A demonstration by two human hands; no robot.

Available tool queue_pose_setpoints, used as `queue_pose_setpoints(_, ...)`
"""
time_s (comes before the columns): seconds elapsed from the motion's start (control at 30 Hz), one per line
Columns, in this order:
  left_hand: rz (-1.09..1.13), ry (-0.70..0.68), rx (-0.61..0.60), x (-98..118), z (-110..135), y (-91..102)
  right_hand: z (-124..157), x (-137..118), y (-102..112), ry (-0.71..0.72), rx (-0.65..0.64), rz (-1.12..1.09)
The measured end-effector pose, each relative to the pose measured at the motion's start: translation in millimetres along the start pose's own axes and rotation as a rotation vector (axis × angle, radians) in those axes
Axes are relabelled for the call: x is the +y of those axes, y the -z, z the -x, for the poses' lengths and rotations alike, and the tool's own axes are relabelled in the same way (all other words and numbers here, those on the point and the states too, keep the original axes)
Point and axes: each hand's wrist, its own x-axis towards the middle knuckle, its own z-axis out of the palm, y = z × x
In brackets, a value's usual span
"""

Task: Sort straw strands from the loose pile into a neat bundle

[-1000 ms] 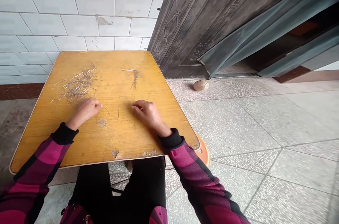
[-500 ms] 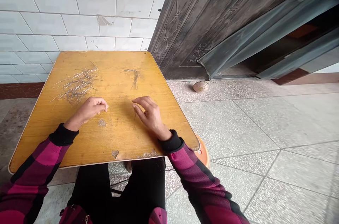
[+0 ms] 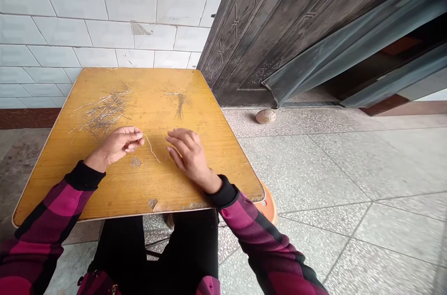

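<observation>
My left hand (image 3: 120, 144) pinches one end of a thin, pale, bent wire (image 3: 151, 148) between thumb and fingers. The wire curves down to the right, its other end free above the table. Across from it, my right hand (image 3: 188, 151) is held with thumb and fingers apart, and I see nothing between them. Beyond my left hand lies a loose, tangled pile of thin wires (image 3: 104, 111). A smaller bunch of wires (image 3: 180, 105) rests beyond my right hand, with a few strands pointing left at its top.
The wooden table (image 3: 209, 164) has worn, chipped patches near its front edge. White wall tiles (image 3: 104, 2) and a dark carved door (image 3: 251, 43) stand behind it. An orange stool (image 3: 268, 204) shows at the right corner. A worn ball (image 3: 266, 116) sits on the floor.
The pale wire now shows clearly, hanging from my left hand. My right hand has shifted slightly left with its fingers spread more. Both wire piles look the same.
</observation>
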Motion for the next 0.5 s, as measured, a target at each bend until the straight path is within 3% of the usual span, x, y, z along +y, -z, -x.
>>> queue_pose_setpoints(0.13, -0.033, -0.012, -0.034, -4, 2, -7.0, -1, -20, -8, 0.166, -0.035, 0.15)
queue_pose_setpoints(0.3, -0.08, -0.005, -0.056, -4, 5, -14.8, 1, -22, -25, 0.11, -0.118, 0.25)
queue_pose_setpoints(0.5, -0.149, -0.038, -0.05, -5, 7, -16.3, 0, -18, -22, 0.1, -0.121, 0.325)
